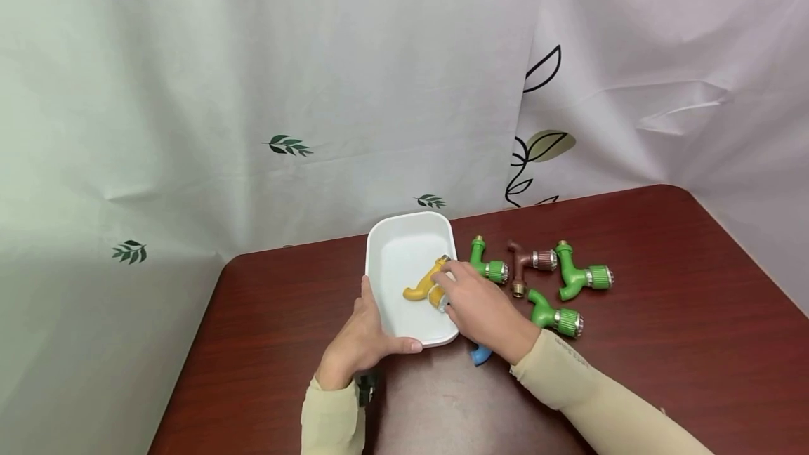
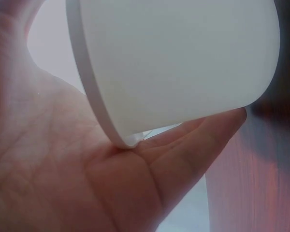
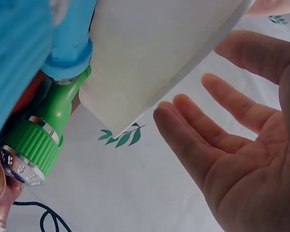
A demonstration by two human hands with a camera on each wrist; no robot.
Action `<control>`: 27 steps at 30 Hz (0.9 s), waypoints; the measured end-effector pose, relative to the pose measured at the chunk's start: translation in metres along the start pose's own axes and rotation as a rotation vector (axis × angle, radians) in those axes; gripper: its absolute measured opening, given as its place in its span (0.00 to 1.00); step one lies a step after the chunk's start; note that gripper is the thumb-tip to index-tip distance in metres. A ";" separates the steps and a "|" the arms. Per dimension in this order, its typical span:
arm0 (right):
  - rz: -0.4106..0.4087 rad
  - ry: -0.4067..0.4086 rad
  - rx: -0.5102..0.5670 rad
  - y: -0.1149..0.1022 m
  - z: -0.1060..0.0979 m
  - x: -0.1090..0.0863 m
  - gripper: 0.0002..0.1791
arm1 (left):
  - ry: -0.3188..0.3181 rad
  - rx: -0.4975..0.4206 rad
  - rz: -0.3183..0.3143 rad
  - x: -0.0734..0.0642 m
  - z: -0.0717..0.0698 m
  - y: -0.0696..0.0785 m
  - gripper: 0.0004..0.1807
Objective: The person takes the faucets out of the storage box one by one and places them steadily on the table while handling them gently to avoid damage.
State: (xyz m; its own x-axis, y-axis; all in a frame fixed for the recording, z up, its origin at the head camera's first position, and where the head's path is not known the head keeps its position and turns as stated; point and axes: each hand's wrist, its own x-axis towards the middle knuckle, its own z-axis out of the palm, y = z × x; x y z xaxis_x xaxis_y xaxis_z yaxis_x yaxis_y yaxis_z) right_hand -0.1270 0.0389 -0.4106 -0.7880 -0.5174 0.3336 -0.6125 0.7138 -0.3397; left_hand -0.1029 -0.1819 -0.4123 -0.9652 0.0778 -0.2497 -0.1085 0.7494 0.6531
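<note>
A yellow plastic tap (image 1: 422, 285) lies inside a white tray (image 1: 385, 258). My left hand (image 1: 362, 339) holds the tray's near left corner, its thumb along the front side and its fingers against the left wall. In the left wrist view those fingers (image 2: 193, 150) touch the tray's outer wall (image 2: 183, 58). Over the tray's right rim is my right hand (image 1: 480, 304), close to the yellow tap. The right wrist view shows its fingers (image 3: 183, 130) spread and loosely bent, with nothing between them.
Right of the tray lie several green taps, one (image 1: 578, 278) farthest right, and a brown tap (image 1: 521, 265). A blue tap (image 1: 481, 354) is partly hidden under my right wrist. A patterned white curtain (image 1: 316, 90) hangs behind the dark red table (image 1: 272, 328).
</note>
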 end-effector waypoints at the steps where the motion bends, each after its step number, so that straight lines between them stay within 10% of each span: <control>1: -0.006 -0.007 -0.015 0.000 0.001 0.001 0.23 | 0.003 -0.001 0.003 0.000 0.000 0.000 0.83; 27: -0.044 -0.263 -0.195 -0.007 0.017 0.018 0.09 | 0.012 -0.008 0.026 0.002 0.001 -0.001 0.82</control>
State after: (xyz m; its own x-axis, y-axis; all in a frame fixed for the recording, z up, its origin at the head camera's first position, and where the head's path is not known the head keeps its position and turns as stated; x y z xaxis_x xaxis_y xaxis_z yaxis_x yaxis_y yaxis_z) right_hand -0.1385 0.0167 -0.4172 -0.7659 -0.6356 0.0968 -0.6426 0.7520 -0.1467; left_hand -0.1040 -0.1823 -0.4143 -0.9705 0.0895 -0.2238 -0.0850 0.7420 0.6650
